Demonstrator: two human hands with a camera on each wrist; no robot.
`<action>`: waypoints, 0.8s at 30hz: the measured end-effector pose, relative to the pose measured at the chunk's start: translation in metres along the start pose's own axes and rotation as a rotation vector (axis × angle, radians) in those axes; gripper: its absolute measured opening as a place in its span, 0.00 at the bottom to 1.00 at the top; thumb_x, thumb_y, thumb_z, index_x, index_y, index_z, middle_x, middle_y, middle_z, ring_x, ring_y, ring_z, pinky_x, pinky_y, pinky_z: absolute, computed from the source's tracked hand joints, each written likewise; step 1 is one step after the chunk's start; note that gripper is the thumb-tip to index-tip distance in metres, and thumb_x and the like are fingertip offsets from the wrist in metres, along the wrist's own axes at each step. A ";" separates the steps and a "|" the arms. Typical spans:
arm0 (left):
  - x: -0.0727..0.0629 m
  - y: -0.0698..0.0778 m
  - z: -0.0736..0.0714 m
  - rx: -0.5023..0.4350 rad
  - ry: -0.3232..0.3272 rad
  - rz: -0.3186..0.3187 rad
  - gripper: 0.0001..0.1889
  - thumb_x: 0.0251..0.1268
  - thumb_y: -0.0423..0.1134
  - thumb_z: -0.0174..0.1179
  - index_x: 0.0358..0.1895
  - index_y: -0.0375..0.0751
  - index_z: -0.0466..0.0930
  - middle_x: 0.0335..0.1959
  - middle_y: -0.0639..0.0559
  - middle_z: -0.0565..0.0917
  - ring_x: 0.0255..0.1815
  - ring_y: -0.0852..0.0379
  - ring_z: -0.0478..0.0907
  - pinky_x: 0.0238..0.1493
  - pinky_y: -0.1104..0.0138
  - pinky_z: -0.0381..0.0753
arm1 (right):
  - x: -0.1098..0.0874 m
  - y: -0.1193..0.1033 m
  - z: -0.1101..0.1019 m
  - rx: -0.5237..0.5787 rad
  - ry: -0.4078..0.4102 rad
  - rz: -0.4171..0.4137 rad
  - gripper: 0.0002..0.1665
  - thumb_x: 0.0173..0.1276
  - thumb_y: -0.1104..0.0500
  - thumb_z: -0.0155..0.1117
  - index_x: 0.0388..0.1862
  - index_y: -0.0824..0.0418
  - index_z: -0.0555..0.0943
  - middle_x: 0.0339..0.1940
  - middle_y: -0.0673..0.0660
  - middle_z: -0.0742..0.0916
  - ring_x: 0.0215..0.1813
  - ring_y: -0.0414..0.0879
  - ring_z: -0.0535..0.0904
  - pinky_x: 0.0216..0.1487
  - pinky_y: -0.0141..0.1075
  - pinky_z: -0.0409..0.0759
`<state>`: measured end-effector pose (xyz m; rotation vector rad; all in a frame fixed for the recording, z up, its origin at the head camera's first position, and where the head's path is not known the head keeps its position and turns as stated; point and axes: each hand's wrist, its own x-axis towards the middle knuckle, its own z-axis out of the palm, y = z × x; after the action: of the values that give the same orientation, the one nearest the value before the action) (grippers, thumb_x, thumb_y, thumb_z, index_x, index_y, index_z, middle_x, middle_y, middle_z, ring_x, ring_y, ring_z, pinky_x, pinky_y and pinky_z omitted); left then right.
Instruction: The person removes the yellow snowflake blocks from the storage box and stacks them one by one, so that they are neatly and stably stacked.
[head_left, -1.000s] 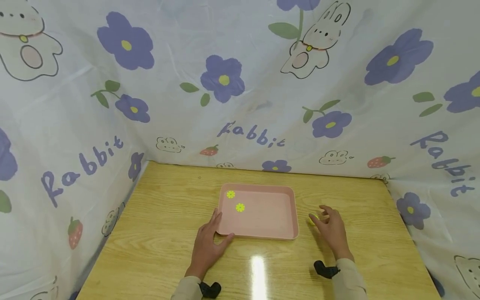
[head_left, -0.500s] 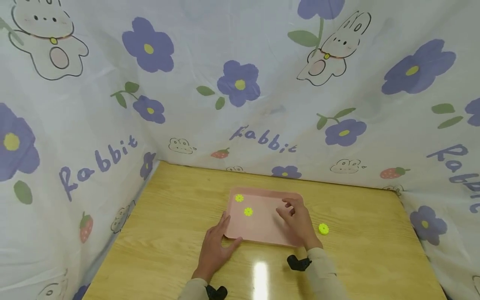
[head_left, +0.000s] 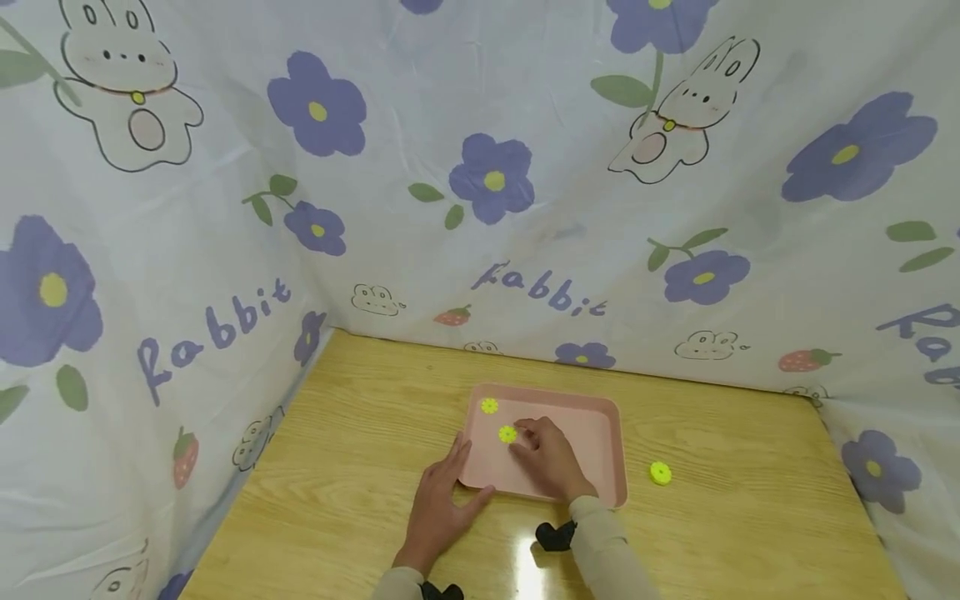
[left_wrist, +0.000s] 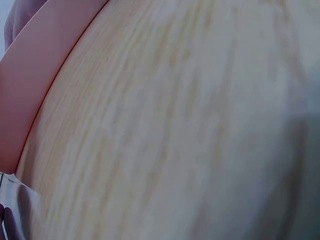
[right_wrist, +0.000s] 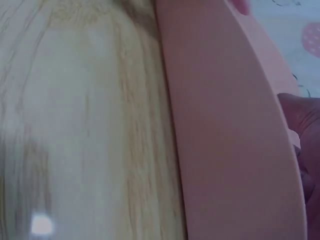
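A shallow pink tray (head_left: 549, 393) stands on the table with two yellow flower-shaped discs inside. One disc (head_left: 489, 406) lies near its back left corner; another disc (head_left: 507, 434) lies nearer the middle. My right hand (head_left: 551, 458) reaches over the tray's front edge, thumb and fingertips spread at the right side of that middle disc. At the tray's front left corner my left hand (head_left: 442, 502) rests against it, fingers straight along the left side, thumb by the front edge. In the right wrist view the tray's wall (right_wrist: 225, 120) hides most of the right hand.
A thicker yellow piece (head_left: 661, 473), like stacked discs, sits on the wooden table (head_left: 738, 475) to the right of the tray. Cloth (head_left: 420, 242) printed with flowers and rabbits hangs behind and on both sides.
My right hand has left the yellow piece at the right and moved left over the tray to the middle disc. The left hand stays at the tray's corner. The head view has shifted.
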<state>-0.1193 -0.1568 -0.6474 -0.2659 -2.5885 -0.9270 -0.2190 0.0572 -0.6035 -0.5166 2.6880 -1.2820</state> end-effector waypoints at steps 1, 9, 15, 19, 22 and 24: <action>0.000 0.001 -0.001 -0.004 -0.002 -0.003 0.44 0.67 0.63 0.66 0.79 0.42 0.66 0.82 0.50 0.62 0.73 0.51 0.72 0.69 0.47 0.72 | 0.001 -0.002 0.001 -0.008 -0.010 0.005 0.27 0.72 0.56 0.71 0.68 0.61 0.81 0.44 0.55 0.82 0.41 0.45 0.75 0.44 0.44 0.79; -0.001 -0.001 0.001 0.023 0.035 0.021 0.43 0.66 0.61 0.67 0.78 0.41 0.68 0.80 0.49 0.64 0.72 0.50 0.73 0.67 0.49 0.72 | 0.008 -0.012 0.008 -0.145 -0.053 0.014 0.25 0.72 0.56 0.71 0.65 0.61 0.83 0.35 0.53 0.75 0.32 0.45 0.68 0.33 0.39 0.69; -0.003 -0.001 0.008 0.024 0.022 0.012 0.44 0.67 0.63 0.66 0.79 0.42 0.67 0.81 0.50 0.63 0.72 0.51 0.73 0.68 0.49 0.72 | 0.000 -0.005 0.004 -0.180 -0.031 0.000 0.20 0.69 0.57 0.75 0.57 0.63 0.85 0.41 0.54 0.79 0.35 0.44 0.71 0.39 0.42 0.77; -0.002 -0.002 0.009 0.015 0.025 0.020 0.44 0.66 0.62 0.67 0.79 0.42 0.67 0.81 0.50 0.63 0.71 0.50 0.74 0.68 0.48 0.73 | -0.007 0.000 -0.001 -0.177 -0.023 -0.051 0.18 0.67 0.61 0.75 0.53 0.64 0.84 0.41 0.53 0.80 0.35 0.43 0.72 0.40 0.41 0.78; -0.001 -0.003 0.007 0.008 0.028 0.021 0.44 0.65 0.61 0.69 0.79 0.43 0.67 0.81 0.50 0.63 0.70 0.49 0.75 0.68 0.48 0.73 | -0.012 0.003 -0.004 -0.160 -0.035 -0.081 0.16 0.67 0.64 0.73 0.53 0.63 0.84 0.36 0.50 0.79 0.32 0.42 0.71 0.35 0.37 0.74; 0.000 -0.004 0.006 0.001 0.023 0.014 0.44 0.65 0.62 0.69 0.79 0.43 0.66 0.81 0.51 0.62 0.70 0.49 0.75 0.68 0.47 0.73 | -0.016 0.005 -0.008 -0.153 -0.047 -0.089 0.17 0.68 0.65 0.72 0.55 0.62 0.85 0.33 0.48 0.78 0.31 0.40 0.70 0.33 0.34 0.73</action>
<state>-0.1224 -0.1555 -0.6536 -0.2716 -2.5631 -0.9182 -0.2073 0.0716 -0.6032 -0.6817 2.7668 -1.0743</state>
